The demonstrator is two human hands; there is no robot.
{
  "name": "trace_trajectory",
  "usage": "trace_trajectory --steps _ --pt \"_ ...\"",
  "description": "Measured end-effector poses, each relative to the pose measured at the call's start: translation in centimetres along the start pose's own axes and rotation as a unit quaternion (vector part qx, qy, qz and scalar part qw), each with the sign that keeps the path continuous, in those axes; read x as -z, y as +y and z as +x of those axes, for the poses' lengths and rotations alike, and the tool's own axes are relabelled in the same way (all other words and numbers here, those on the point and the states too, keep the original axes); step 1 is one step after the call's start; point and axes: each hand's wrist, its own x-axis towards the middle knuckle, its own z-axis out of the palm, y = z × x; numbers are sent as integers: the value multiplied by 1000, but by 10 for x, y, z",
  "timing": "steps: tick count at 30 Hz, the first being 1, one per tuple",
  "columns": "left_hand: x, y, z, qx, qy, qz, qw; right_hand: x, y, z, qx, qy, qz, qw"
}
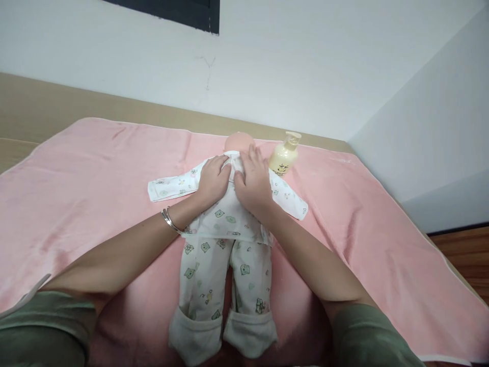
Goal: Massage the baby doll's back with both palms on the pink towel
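A baby doll (240, 141) in a white top (225, 216) and white trousers (208, 267), both printed with small green animals, lies with its legs toward me. My left hand (214, 178) rests on the left side of the doll's chest area, fingers laid over the cloth and thumb near the neckline. Opposite it, my right hand (254, 181) lies on the other side, its fingers somewhat spread up toward the head. Neither hand holds anything that I can see. The long sleeves stretch out to both sides. The trouser cuffs are turned up, and whether the doll's face is up cannot be made out.
Under the doll spreads a pink blanket (114, 178). Right of the head stands a pale yellow pump bottle (283, 157). Behind the blanket runs a beige strip (133, 107) against the white wall (286, 66). A brown wooden surface (464, 255) shows at the right edge.
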Motion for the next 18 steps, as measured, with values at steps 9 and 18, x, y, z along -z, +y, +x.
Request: trace_trajectory --steps 9,18 --pt "-1 -2 -4 22 32 -42 998 1 0 0 13 -15 11 1000" --pt "0 -3 -6 3 41 -64 997 6 -14 -10 40 -66 -24 997"
